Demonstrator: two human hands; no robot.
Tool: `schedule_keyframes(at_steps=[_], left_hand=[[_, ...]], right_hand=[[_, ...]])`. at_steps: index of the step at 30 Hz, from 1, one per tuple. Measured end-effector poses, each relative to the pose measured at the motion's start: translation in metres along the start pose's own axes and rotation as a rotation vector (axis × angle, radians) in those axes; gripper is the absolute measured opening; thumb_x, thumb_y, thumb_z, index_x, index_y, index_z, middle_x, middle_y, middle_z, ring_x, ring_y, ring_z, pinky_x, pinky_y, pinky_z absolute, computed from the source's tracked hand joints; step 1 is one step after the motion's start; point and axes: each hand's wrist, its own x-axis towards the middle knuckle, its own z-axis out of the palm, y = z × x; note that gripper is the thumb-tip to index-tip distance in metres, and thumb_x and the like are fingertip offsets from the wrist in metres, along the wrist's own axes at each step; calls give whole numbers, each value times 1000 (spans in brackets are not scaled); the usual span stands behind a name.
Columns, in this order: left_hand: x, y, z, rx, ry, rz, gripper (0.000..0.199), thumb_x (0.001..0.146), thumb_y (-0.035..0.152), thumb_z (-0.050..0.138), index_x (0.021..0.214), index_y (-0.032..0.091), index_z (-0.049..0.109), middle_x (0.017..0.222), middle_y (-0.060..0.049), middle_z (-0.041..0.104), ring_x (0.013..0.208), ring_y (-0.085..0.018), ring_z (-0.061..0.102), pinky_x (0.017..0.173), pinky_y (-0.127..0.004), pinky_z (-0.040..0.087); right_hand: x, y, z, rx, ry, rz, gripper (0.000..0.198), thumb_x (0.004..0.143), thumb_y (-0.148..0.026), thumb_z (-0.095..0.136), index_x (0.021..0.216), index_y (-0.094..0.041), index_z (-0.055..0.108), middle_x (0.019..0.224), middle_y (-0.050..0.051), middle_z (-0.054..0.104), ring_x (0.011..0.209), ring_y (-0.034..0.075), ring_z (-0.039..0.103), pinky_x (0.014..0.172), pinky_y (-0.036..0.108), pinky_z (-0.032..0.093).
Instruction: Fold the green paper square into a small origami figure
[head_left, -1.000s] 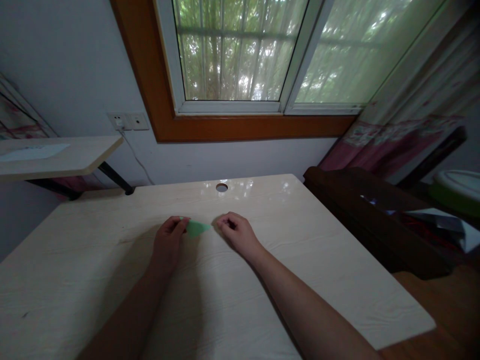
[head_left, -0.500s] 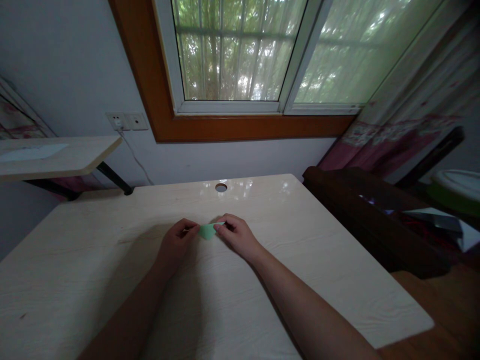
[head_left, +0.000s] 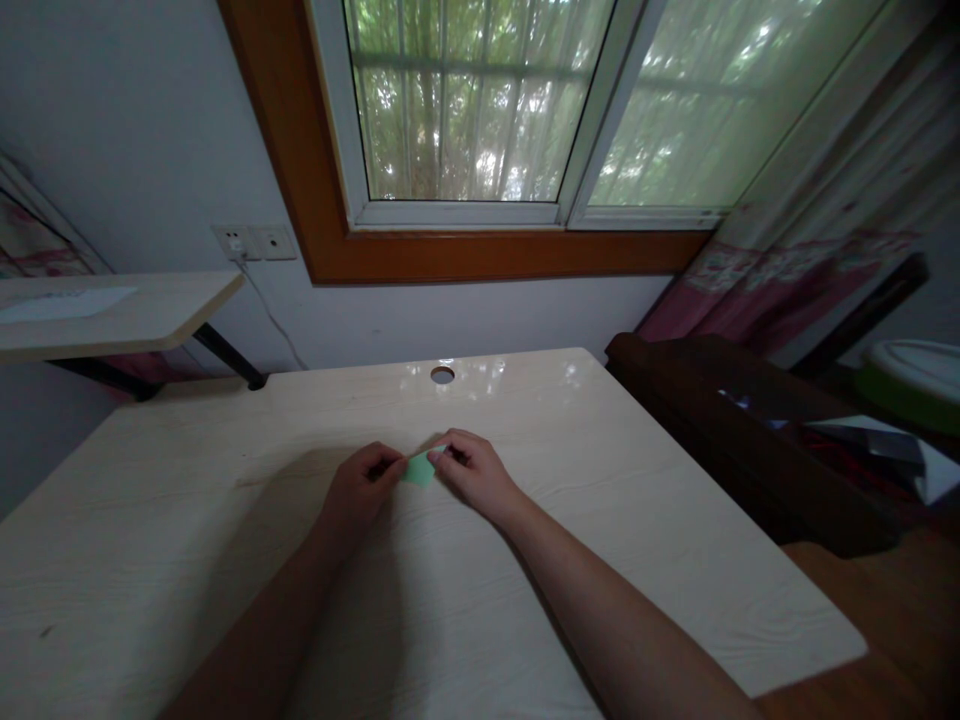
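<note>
A small piece of light green paper is held between my two hands, low over the pale wood-grain desk. Its lower part shows a blunt, angled outline, and its ends are covered by my fingers. My left hand pinches the paper's left end between thumb and fingertips. On the opposite side, my right hand grips the upper right edge, thumb in front and forefinger stretched along the top. Whether the paper touches the desk I cannot tell.
A round cable hole lies near the desk's back edge. At the left, a raised shelf on black legs carries a white sheet. Dark wooden furniture stands along the right. A window is behind the desk.
My left hand has shifted slightly right and down, closer to my right hand. The green paper's visible part has changed outline and tilt a little. My right hand has hardly moved.
</note>
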Motion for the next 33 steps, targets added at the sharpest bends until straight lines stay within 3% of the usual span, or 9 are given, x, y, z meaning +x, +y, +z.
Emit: schedule_keyframes(at_steps=[11, 15, 20, 24, 33], left_hand=[[3, -3, -7, -97, 205, -146, 25, 81, 42, 60, 80, 18, 68, 77, -2, 69, 73, -17, 62, 70, -26, 47], [4, -5, -6, -122, 248, -130, 29, 82, 45, 60, 86, 18, 68, 81, -3, 68, 73, -17, 61, 72, -27, 48], [3, -2, 1, -129, 106, -44, 29, 83, 43, 61, 96, 19, 68, 95, -5, 69, 85, -19, 64, 75, -28, 49], [1, 0, 2, -26, -33, 12, 24, 83, 41, 61, 86, 19, 70, 85, -3, 70, 78, -19, 63, 72, -28, 48], [-2, 4, 4, 119, -47, 84, 18, 83, 33, 59, 76, 18, 66, 75, -2, 67, 70, -17, 60, 66, -26, 45]], right_hand=[[6, 15, -2, 276, 277, 217, 22, 84, -39, 58, 78, -17, 61, 64, 0, 54, 62, 14, 50, 57, 24, 39], [6, 14, -1, 293, 235, 215, 22, 84, -39, 59, 80, -18, 63, 65, 0, 55, 62, 14, 50, 58, 24, 39], [2, 7, 1, 170, 118, 135, 19, 86, -35, 60, 82, -18, 66, 71, 1, 59, 68, 15, 52, 63, 25, 41], [1, 1, 0, 44, 39, 53, 15, 87, -30, 60, 84, -18, 68, 74, 1, 60, 69, 14, 53, 64, 25, 40], [0, 0, 5, -5, 40, -50, 7, 80, -21, 66, 86, -20, 70, 78, 1, 61, 62, 11, 51, 58, 23, 39]])
